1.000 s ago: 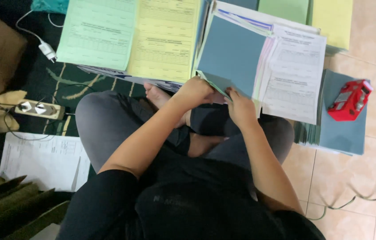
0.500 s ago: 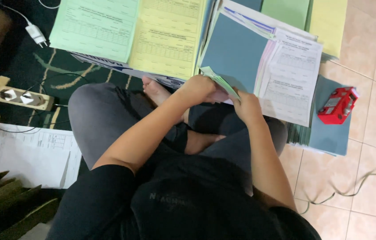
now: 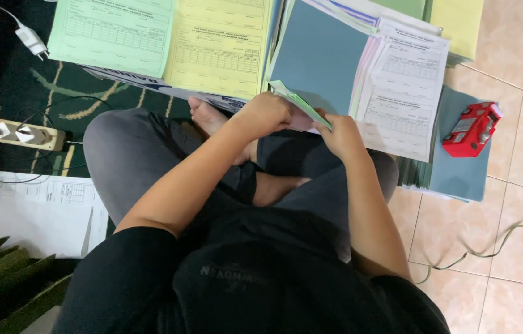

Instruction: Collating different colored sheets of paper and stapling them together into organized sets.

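Observation:
I sit cross-legged on the floor. My left hand [image 3: 266,114] and my right hand [image 3: 340,136] both grip a thin bundle of pale green and pink sheets [image 3: 298,102], held edge-on over my knees. Right behind it lies a grey-blue folder [image 3: 320,55] with white printed forms [image 3: 403,93] fanned out to its right. A green form [image 3: 110,31] and a yellow form [image 3: 221,46] lie side by side to the left of the folder.
A red stapler [image 3: 471,128] rests on a stack of blue folders [image 3: 459,176] at right, on beige tiles. A white power strip [image 3: 20,136] with cables and a charger plug [image 3: 31,40] sit on the dark rug at left. White papers [image 3: 26,213] lie near my left knee.
The view shifted slightly. My hands stayed on the bundle, tilting it more edge-on and spreading a little apart along it.

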